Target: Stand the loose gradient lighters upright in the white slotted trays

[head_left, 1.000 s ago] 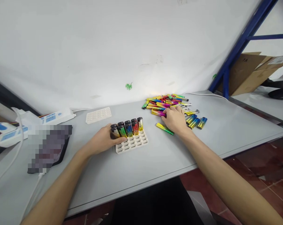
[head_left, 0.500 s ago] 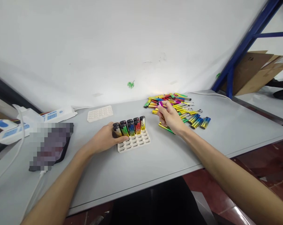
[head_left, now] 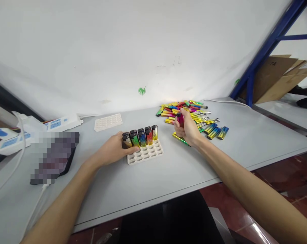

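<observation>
Lighter (head_left: 180, 119): pink, dark top up, in right hand (head_left: 190, 129), at near left side of pile (head_left: 203, 114). Lower end hidden by fingers; cannot tell its exact tilt.

Right fingers: curled closed around lighter body. Left hand (head_left: 109, 150): fingers wrapped about left end of upright lighters (head_left: 142, 139) in tray (head_left: 144, 160), thumb across near side. Cannot tell how hard pressed.

Risks, as judged:

(a) Slip or twist in right hand. Cause: slim, glossy body, grasped mostly out of view.

(b) Catch on slot rim if lowered into tray. Cause: narrow slots, lower end possibly off angle.

(c) Lean or topple among upright lighters. Cause: close packing, tall tops, sideways push from left thumb or a knock at right end.

(d) Slide or turn of tray on smooth desk (head_left: 133, 189). Cause: uneven push, with left hand only at left end.

(e) Drag or roll of green lighter (head_left: 179, 138), lying just beside right hand, or of pile edge. Cause: low sweep of hand or wrist.

(f) Obstructed near left slots. Cause: left thumb extended over them.
</observation>
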Demonstrator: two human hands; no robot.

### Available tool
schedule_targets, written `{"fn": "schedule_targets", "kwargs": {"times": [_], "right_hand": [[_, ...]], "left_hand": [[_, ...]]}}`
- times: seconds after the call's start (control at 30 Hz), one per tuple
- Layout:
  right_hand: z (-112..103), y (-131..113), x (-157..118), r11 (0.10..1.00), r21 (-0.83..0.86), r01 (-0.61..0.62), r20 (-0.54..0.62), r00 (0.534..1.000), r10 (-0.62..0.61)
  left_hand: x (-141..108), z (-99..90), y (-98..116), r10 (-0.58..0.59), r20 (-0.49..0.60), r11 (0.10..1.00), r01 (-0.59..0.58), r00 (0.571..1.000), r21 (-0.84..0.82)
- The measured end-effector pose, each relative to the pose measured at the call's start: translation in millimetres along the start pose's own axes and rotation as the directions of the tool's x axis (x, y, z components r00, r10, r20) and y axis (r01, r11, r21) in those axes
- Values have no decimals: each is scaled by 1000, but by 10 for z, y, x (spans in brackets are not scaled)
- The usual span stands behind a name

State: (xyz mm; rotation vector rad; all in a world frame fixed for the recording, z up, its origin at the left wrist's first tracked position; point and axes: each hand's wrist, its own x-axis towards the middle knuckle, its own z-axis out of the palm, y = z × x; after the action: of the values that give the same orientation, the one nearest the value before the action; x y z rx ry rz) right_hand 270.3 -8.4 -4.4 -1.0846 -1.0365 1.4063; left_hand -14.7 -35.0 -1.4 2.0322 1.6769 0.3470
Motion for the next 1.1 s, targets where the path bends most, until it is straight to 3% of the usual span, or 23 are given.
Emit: {"fn": "schedule_targets", "kwargs": {"times": [0.3,0.47,0.6,0.73,1.1], "right_hand": [[31,33,-16,989,-29,146,74,987,-143],[27,11,-46,996,31,83,93,992,-86],[7,0,-33,998,51,25,44,999,-27],[17,-11,-35,999,45,5,-23,1000,-4],[53,1,-73,999,32,15,-29,999,-14]], "left_hand": [[0,8,0,5,-26,1000,-5,1000,-17],[2,7,-11,6,-16,1000,-6,1000,-20],[-3,3,-5,0,-25,999,-1,1000,-41],[-6,2,1,12,-24,999,-13,1000,-48],[0,9,-37,-11,-5,1000,11,1000,13]]}}
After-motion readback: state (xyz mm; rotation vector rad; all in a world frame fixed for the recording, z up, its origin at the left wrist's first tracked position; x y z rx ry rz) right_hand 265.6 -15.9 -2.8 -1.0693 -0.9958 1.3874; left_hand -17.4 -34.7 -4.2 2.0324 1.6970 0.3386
